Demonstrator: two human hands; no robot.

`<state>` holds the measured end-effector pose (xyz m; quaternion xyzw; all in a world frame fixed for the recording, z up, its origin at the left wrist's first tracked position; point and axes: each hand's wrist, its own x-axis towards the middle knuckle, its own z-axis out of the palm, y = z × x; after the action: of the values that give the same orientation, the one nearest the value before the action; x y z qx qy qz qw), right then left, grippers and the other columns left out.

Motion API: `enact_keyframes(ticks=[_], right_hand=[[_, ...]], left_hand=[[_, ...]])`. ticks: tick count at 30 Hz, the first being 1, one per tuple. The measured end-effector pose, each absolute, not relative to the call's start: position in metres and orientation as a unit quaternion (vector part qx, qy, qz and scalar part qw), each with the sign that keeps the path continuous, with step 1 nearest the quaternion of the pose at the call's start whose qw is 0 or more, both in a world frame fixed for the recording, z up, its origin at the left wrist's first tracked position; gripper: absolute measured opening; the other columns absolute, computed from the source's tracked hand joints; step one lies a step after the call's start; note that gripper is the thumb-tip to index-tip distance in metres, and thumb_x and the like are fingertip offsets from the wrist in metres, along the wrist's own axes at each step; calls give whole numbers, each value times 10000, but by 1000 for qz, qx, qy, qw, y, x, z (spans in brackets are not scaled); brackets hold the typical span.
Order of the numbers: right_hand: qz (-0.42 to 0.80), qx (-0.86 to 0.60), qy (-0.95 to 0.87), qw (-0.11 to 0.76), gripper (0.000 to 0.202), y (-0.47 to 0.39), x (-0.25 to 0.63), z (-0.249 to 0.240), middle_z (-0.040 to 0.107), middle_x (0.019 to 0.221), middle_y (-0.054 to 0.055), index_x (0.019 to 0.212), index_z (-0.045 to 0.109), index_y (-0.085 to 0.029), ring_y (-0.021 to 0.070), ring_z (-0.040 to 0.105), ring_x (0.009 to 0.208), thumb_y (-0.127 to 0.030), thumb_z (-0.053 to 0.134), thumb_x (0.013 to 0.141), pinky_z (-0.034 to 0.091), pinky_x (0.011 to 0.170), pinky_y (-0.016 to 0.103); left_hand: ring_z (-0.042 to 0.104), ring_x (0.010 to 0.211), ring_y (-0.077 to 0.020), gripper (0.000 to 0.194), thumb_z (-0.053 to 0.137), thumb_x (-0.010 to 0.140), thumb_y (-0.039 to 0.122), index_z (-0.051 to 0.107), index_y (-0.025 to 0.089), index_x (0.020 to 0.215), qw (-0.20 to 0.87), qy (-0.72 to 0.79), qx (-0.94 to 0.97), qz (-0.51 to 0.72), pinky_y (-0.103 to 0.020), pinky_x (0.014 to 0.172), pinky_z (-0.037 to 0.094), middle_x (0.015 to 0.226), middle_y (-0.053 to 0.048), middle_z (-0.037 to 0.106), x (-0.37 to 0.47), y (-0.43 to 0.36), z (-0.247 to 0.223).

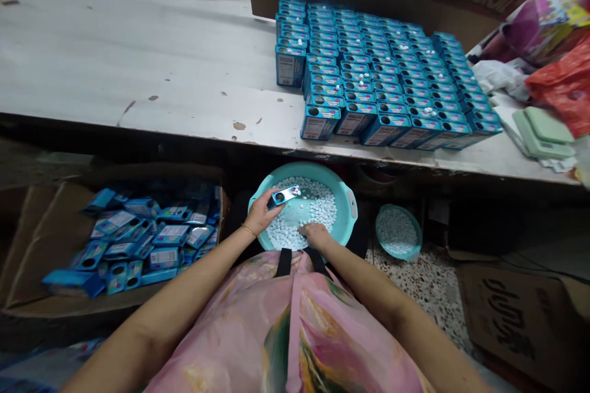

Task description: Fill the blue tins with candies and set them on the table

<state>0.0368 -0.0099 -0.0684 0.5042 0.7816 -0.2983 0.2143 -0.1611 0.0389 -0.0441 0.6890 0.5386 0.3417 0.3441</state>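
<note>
My left hand point(262, 214) is closed round a small blue box point(284, 195), held over the left part of a turquoise basin point(346, 221). A few white pellets lie on the box's top face. Inside the basin, small white pellets point(325, 204) form a ring around a barer middle. My right hand point(316, 234) reaches into the pellets at the basin's lower edge, its fingers drawn together; what they hold, if anything, is too small to make out.
Rows of upright blue boxes point(387, 89) stand on the white table point(115, 55). A carton point(32, 245) of loose blue boxes is at left. A smaller bowl point(399, 232) of pellets sits at right. A pale green scale point(542, 132) and bags point(565, 83) lie at the table's right.
</note>
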Motion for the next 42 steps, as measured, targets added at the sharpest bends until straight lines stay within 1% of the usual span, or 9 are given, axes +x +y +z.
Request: enact_keyframes(ticks=[7, 11, 15, 20, 23, 28, 31, 37, 42], right_hand=[[-384, 551, 733, 109, 400, 5, 80, -62, 650, 1101, 9, 1123, 618, -234, 144, 579, 1009, -114, 462, 774, 420, 841, 205], [-463, 582, 669, -9, 373, 10, 100, -27, 682, 1005, 13, 1071, 655, -206, 173, 609, 898, -140, 497, 740, 453, 807, 262], [-444, 572, 687, -55, 356, 16, 106, 17, 688, 954, 13, 1049, 666, -209, 178, 601, 872, -166, 476, 752, 445, 775, 260], [-343, 569, 747, 12, 307, 29, 87, 56, 687, 946, 28, 944, 695, -244, 199, 580, 951, -169, 459, 763, 395, 764, 237], [-298, 571, 762, 72, 315, 37, 69, 69, 687, 927, 48, 979, 680, -262, 219, 585, 943, -194, 446, 778, 386, 736, 259], [-246, 580, 760, 162, 319, 40, 44, 94, 666, 949, 123, 987, 671, -198, 238, 596, 883, -181, 425, 785, 385, 729, 307], [-227, 582, 763, 169, 304, 35, 52, 107, 665, 923, 129, 958, 674, -192, 245, 601, 858, -168, 428, 781, 391, 717, 319], [-237, 641, 726, 77, 370, 23, 110, 54, 627, 1103, 36, 1173, 556, -309, 207, 563, 996, -223, 384, 857, 400, 792, 275], [-232, 638, 717, 158, 427, 13, 77, -31, 591, 1133, 94, 1249, 478, -221, 195, 564, 982, -136, 287, 877, 429, 787, 282]], left_hand=[[591, 898, -176, 405, 590, 734, 370, 521, 184, 1087, 357, 548, 676, 340, -295, 814, 458, 1003, -47, 620, -162, 45, -47], [585, 906, -178, 394, 581, 733, 357, 515, 185, 1081, 360, 551, 671, 341, -305, 834, 451, 1001, -40, 610, -161, 50, -54], [573, 924, -192, 394, 572, 729, 310, 509, 184, 1097, 361, 518, 701, 330, -335, 851, 447, 1004, -46, 600, -158, 47, -61], [518, 1053, -224, 430, 558, 709, 229, 499, 204, 1134, 340, 490, 741, 308, -394, 933, 400, 1111, -62, 568, -153, 40, -63], [503, 1075, -229, 466, 552, 682, 178, 498, 201, 1144, 333, 470, 763, 293, -398, 946, 391, 1126, -65, 562, -150, 39, -65], [516, 1049, -226, 436, 556, 699, 192, 507, 197, 1132, 319, 474, 763, 301, -398, 926, 405, 1112, -74, 569, -148, 40, -69], [526, 1036, -222, 419, 561, 713, 215, 507, 208, 1129, 330, 482, 752, 305, -399, 917, 411, 1091, -64, 579, -150, 39, -69], [555, 996, -212, 408, 571, 736, 287, 507, 196, 1129, 343, 522, 704, 338, -356, 884, 436, 1069, -65, 591, -159, 37, -51], [581, 922, -188, 388, 575, 743, 334, 521, 194, 1101, 345, 538, 683, 353, -316, 839, 451, 1022, -53, 610, -163, 36, -35]])
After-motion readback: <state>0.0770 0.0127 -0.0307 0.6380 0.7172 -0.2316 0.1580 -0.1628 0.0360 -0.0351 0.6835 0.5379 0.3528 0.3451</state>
